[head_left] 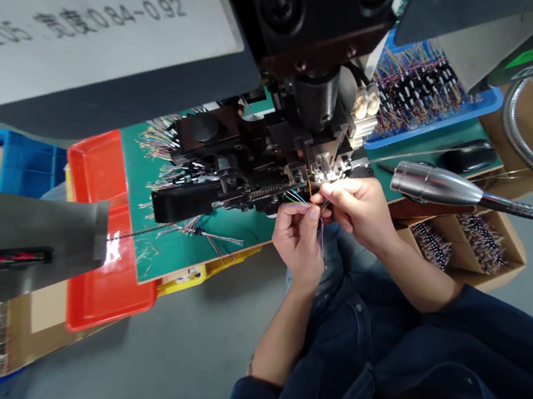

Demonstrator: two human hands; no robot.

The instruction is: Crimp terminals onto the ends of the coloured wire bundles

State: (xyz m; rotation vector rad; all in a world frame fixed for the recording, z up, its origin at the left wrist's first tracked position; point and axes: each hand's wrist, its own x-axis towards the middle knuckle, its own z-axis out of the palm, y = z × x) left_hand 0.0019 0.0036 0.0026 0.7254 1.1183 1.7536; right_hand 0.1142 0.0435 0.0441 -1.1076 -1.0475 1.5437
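Note:
My left hand (298,238) is closed in a pinch on a bundle of thin coloured wires (303,198), just in front of the black crimping machine (260,160). My right hand (358,205) is closed too, its fingertips pinching single wires of the same bundle near the machine's die. The wire ends fan out toward the die. Both hands touch each other at the fingertips.
A green mat (174,254) lies under the machine with loose wire pieces on it. A red tray (108,285) sits at the left, a blue tray (436,122) of wired connectors at the back right. A gooseneck lamp (436,185) reaches in from the right. Cardboard boxes (476,247) hold more wire sets.

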